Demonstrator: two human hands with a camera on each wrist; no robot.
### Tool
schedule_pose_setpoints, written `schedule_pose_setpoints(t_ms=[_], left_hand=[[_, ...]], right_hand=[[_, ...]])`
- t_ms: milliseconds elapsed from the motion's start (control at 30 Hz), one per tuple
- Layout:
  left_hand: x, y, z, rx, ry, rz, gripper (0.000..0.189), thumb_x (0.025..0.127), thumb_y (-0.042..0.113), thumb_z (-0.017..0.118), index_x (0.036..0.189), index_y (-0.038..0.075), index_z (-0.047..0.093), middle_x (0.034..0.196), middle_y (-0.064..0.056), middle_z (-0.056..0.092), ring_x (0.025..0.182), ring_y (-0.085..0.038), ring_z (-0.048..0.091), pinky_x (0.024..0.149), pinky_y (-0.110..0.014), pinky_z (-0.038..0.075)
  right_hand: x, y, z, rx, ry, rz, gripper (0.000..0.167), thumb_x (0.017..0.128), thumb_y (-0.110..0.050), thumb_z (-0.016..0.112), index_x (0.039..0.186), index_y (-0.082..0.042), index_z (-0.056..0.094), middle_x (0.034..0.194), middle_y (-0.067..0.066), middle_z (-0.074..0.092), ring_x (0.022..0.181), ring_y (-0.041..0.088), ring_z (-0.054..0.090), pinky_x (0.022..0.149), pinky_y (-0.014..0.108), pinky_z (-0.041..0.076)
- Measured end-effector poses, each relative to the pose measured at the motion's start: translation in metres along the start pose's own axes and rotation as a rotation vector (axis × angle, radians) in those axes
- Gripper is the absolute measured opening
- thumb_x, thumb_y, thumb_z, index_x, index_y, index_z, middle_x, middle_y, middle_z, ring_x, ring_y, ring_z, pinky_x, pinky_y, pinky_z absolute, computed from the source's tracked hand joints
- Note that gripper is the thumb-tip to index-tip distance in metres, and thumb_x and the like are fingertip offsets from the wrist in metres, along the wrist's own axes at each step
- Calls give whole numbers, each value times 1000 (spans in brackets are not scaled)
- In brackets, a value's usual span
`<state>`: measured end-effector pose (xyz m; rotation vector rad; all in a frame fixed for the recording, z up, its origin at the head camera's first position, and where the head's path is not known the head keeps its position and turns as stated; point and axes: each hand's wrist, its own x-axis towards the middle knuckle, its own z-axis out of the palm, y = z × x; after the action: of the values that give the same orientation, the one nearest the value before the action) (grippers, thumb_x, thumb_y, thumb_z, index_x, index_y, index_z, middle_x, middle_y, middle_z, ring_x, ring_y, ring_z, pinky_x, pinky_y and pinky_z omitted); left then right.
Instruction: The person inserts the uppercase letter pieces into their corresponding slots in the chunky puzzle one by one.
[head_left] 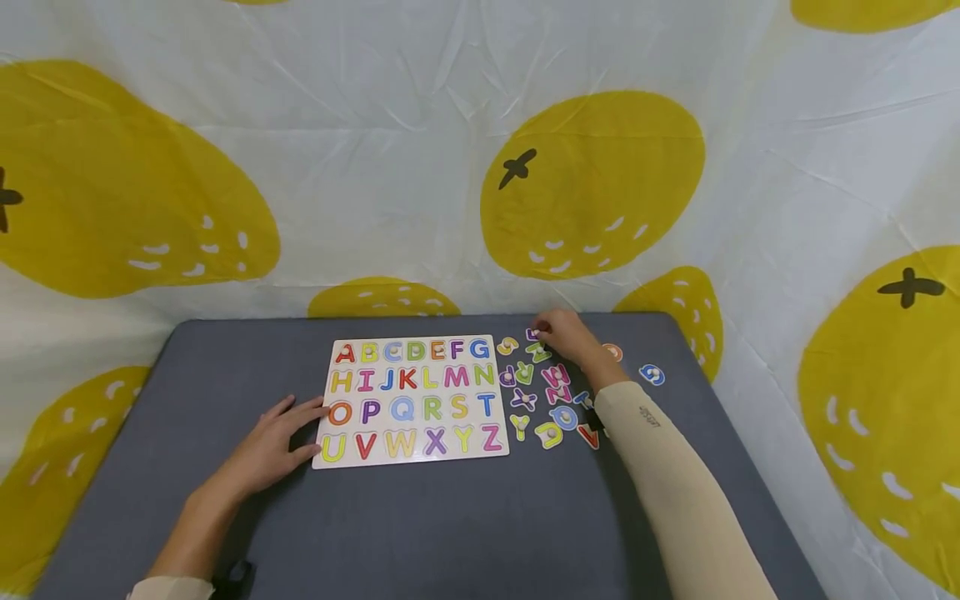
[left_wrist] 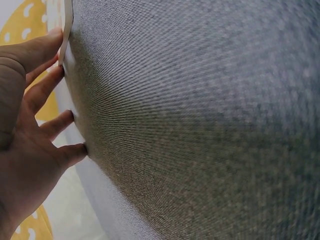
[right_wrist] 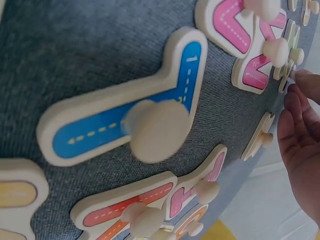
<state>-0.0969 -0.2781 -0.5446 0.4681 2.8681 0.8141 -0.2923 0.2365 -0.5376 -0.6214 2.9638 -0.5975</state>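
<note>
My left hand (head_left: 266,450) spread wide, thumb and forefinger at left edge of letter board (head_left: 416,393), other fingertips down on tabletop (head_left: 420,525). Board flat, letters in four rows. My right hand (head_left: 567,335) narrowed, fingertips pinching purple letter piece (head_left: 533,335) near board's far right corner. Loose pieces scattered right of board: pink pair (head_left: 556,376) close together, red V (head_left: 586,434) nearer me, blue knobbed piece (right_wrist: 112,124), lone blue piece (head_left: 652,374) farthest right.
</note>
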Motion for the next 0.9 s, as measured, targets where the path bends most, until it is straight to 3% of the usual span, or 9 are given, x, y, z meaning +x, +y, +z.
schedule_pose_setpoints(t_ms=[167,533,900], left_hand=[[-1,-1,2,-2,-1,-2,59,89,15,80,144,8,60,157,-19,49,148,-58,26,109,-84,18],[1,-1,0,-8,-6,-15,59,89,14,79,145,9,60,158,-18,48,149,-56,24,110,-83,18],[-1,-1,-1,-17,-12,-13,58,90,13,79,144,8,60,158,-19,47,149,-57,24,110,-83,17]], right_hand=[[0,0,3,0,-2,7,15,97,-5,67,108,-1,76,103,19,73,98,35,68,88,50,56],[0,-6,-4,0,-26,60,17,100,-7,65,112,0,74,107,19,70,100,34,66,89,49,55],[8,-22,-9,-36,-11,2,18,99,-9,67,112,1,74,106,18,72,100,33,67,91,47,55]])
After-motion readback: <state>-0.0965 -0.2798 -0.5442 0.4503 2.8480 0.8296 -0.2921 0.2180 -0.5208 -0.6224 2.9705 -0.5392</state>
